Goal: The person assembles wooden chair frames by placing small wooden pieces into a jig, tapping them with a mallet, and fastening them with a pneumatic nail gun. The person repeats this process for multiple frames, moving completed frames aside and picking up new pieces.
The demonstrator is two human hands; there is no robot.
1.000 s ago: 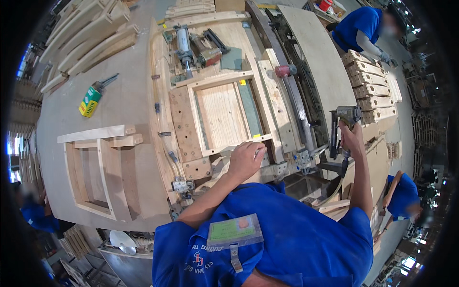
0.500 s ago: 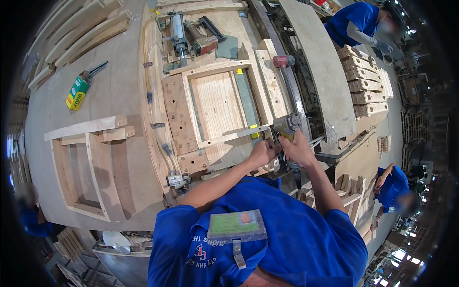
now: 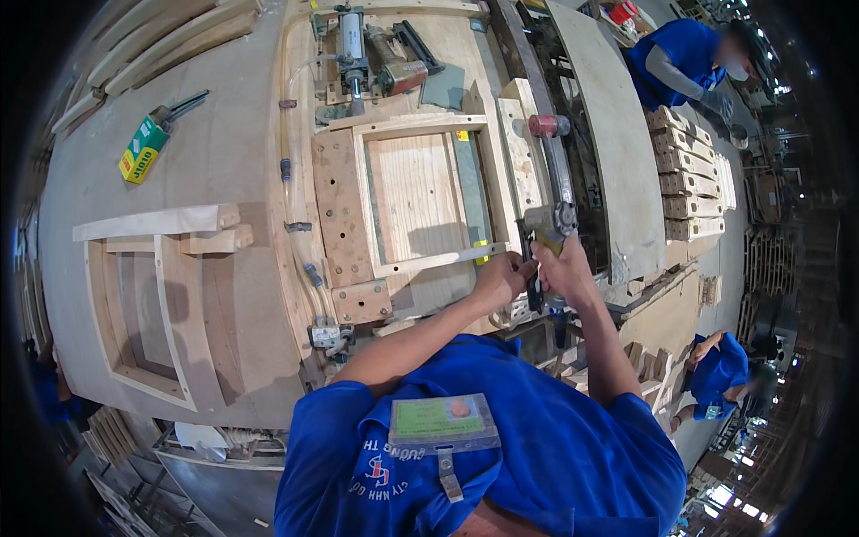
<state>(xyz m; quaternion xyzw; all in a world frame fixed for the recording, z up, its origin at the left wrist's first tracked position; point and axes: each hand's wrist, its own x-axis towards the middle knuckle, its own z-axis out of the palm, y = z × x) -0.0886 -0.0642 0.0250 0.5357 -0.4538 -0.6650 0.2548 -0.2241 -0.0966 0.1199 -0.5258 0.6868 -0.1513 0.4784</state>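
Observation:
My right hand grips a pneumatic nail gun with a grey-yellow body; its black magazine hangs down beside my fingers. Close to it, my left hand has its fingers curled and pressed together at the near right corner of a pale wooden frame. Whatever may be between those fingertips is hidden. The frame lies in a wooden jig, against a drilled block on its left. Yellow marks show under its right side. The gun's nose is beside that corner; whether it touches the wood I cannot tell.
A red mallet lies beyond the gun. An air cylinder and another nail gun rest at the jig's far end. On the left are a finished-looking frame and a green-yellow box. Co-workers stand at the right.
The nail gun and my right hand have shifted slightly away from me, and the gun has turned. My left hand stays by the frame corner, its fingers drawn closer to the gun.

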